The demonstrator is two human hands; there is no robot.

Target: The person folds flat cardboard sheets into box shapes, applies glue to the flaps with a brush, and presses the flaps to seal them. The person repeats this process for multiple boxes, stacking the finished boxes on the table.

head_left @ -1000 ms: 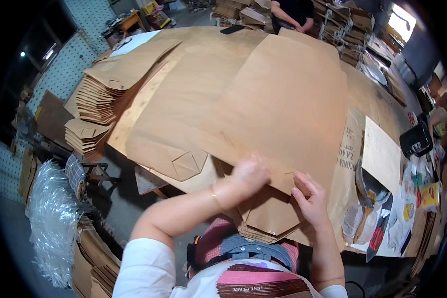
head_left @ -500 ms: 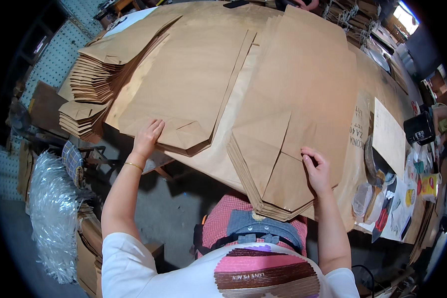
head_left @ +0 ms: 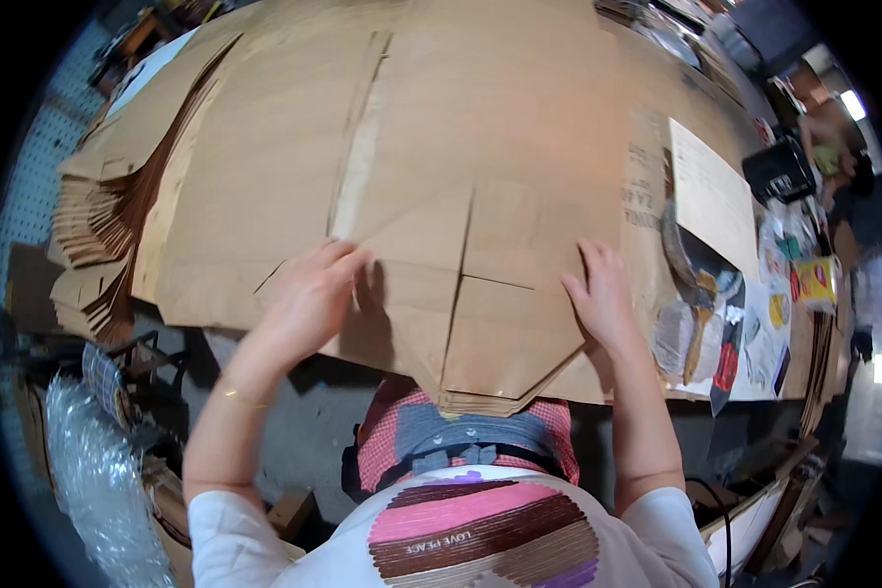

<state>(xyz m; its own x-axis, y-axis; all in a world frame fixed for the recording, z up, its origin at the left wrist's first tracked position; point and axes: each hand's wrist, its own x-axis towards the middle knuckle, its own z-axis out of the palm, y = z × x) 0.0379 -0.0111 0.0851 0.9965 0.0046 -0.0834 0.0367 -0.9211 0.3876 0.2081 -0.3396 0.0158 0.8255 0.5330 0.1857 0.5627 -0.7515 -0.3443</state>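
Note:
A stack of flat brown paper bags (head_left: 514,338) lies in front of me, its folded bottom ends reaching past the table's near edge. My right hand (head_left: 603,294) rests at the stack's right side, thumb and fingers apart, touching the top bag. To the left lies a second pile of brown paper bags (head_left: 255,167). My left hand (head_left: 314,289) is raised over the gap between the two piles and throws a shadow on the paper. Its fingers are curved close together and a little blurred; what lies under them is hidden.
Fanned bags (head_left: 103,216) hang over the table's left end. On the right lie a pale board (head_left: 710,196), a brush (head_left: 698,333), a red-handled knife (head_left: 725,367) and a yellow packet (head_left: 815,282). A black container (head_left: 779,174) stands behind them. Silvery plastic strips (head_left: 98,480) are at lower left.
My left hand has left the left pile's front end and moved right, toward the near stack. My right hand stays at the stack's right side. The whole view has shifted.

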